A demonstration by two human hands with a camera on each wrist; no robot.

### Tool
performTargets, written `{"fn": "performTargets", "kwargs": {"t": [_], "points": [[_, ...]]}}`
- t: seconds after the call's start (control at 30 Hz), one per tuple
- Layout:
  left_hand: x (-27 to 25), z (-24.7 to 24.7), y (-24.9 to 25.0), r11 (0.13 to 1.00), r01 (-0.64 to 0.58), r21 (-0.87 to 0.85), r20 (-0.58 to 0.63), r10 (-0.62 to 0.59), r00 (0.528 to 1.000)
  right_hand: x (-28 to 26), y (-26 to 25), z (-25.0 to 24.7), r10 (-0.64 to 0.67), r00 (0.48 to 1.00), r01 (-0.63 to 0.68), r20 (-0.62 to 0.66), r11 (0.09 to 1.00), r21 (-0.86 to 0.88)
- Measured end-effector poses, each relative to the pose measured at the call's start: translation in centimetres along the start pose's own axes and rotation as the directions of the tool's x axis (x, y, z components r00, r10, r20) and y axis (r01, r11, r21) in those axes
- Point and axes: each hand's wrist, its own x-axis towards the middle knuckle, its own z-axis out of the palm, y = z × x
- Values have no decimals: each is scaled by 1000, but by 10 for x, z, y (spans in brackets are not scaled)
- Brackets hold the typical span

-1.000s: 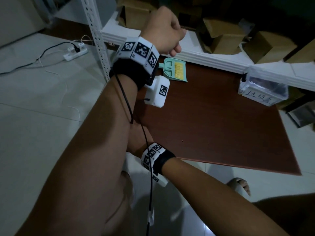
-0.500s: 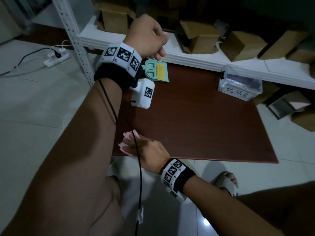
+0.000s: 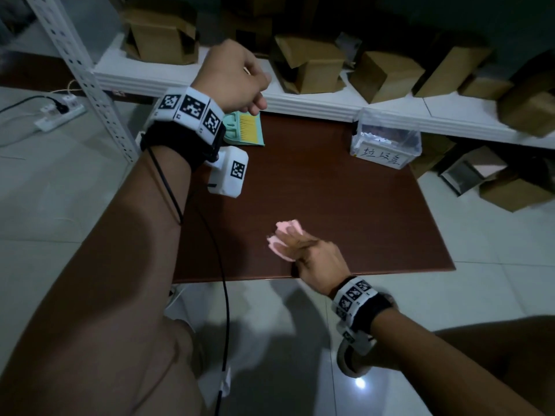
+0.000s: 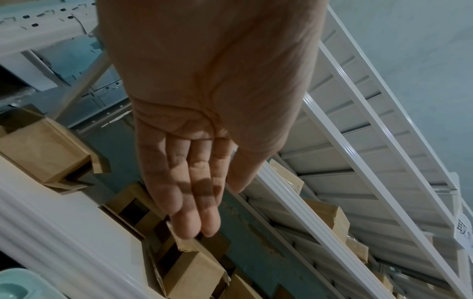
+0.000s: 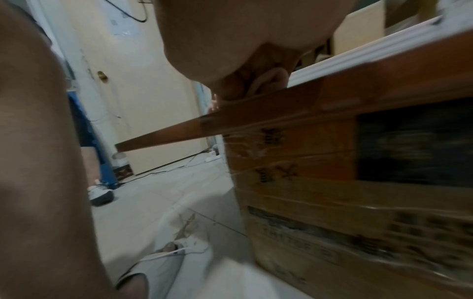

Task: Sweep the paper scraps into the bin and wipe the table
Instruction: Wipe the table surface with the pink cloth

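A pink cloth (image 3: pixel 283 240) lies on the dark brown table (image 3: pixel 330 199) near its front edge. My right hand (image 3: pixel 295 240) presses down on it with the fingers laid over it. My left hand (image 3: pixel 237 79) hangs raised over the table's far left, above a teal dustpan with a yellow brush (image 3: pixel 244 130). In the left wrist view the left hand (image 4: pixel 194 202) has relaxed, nearly straight fingers and holds nothing. A clear plastic bin with a handwritten label (image 3: pixel 386 139) stands at the table's far right. No paper scraps show on the tabletop.
A white shelf (image 3: pixel 300 100) with several cardboard boxes (image 3: pixel 309 64) runs behind the table. A perforated metal post (image 3: pixel 90 82) and a power strip (image 3: pixel 60 112) are on the left. A taped carton (image 5: pixel 332 182) sits under the table. My foot (image 3: pixel 351 360) is by the front edge.
My right hand has slid the pink cloth from the table's front left corner to the right and further onto the top. The left hand stays raised.
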Motion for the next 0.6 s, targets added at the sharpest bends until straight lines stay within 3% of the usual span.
{"fn": "performTargets", "kwargs": {"t": [0.1,0.17,0.3,0.4,0.6], "points": [[2,5,2,1000,4,8,20,-4,1000,-18,40,-25,167,986,-168,-14,984,-51],[3,9,2,1000,14,11,32,-14,999,-32,75,-38,320,947,-322,-34,942,-90],[5,13,5,999,23,24,43,-24,999,-57,129,-56,671,738,-675,-73,734,-75],[6,13,7,999,21,24,36,-22,999,-70,148,-63,768,634,-773,-95,632,-52],[6,15,6,1000,14,3,32,-14,999,-94,163,-71,853,498,-866,-154,483,-125]]}}
